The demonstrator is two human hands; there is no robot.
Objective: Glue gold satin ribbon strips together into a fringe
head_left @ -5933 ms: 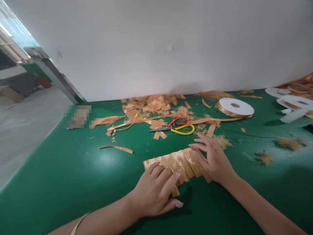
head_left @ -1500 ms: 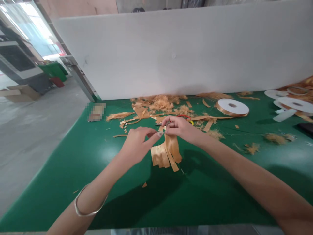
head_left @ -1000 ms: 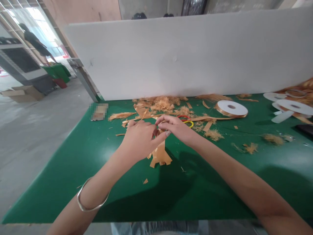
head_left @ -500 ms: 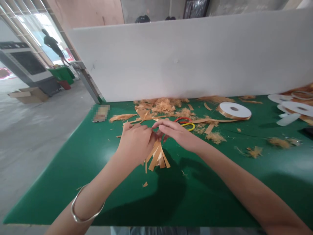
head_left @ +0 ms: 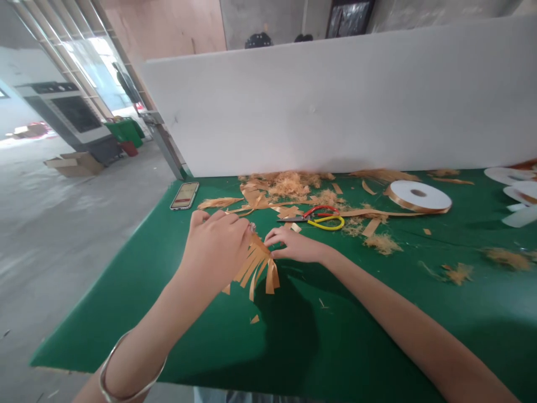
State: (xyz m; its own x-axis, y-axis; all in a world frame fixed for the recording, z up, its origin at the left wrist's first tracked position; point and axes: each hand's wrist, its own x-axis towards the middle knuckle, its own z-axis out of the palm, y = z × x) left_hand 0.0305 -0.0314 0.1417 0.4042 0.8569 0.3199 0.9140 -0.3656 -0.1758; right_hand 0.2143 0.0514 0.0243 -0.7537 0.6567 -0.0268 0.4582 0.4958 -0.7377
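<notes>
Fringed ribbon (head_left: 251,263) near scissors (head_left: 306,217), scraps (head_left: 288,212)

Cool, even light leaves the scene moderately dim; it is strongest at upper left, where a tall, pale window opening (head_left: 103,50) is washed out nearly to white. The glossy green desk (head_left: 138,302) carries a soft sheen toward its right side and a broad, dark shadow below the bare left hand (head_left: 216,243) and bare right hand (head_left: 296,245). The large, upright white panel (head_left: 335,106) looks dull grey. The fringed golden ribbon strip (head_left: 260,247) is slightly soft. Wide-angle stretching tilts the boxy grey-and-white appliance (head_left: 78,112), and the far background is hazy.
</notes>
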